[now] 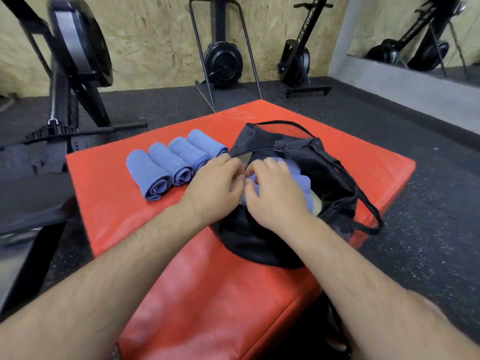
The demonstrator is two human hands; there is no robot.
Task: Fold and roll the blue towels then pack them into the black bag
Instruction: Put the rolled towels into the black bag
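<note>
My left hand [215,188] pinches black bag [259,242] rim. My right hand [278,193] grips blue towel [301,181] inside. Four rolled towels [176,162] beside bag on red mat [207,281].

Both hands at the mouth of the black bag [324,162] on the red pad [207,281].
We see the left hand [215,188] gripping the bag's near rim, fingers curled, and the right hand [275,193] curled over a blue towel [298,178] inside the open bag. Four rolled blue towels [176,165] lie side by side just left of the bag; behind, we make out rowing machines [223,61] against a board wall [155,48].
</note>
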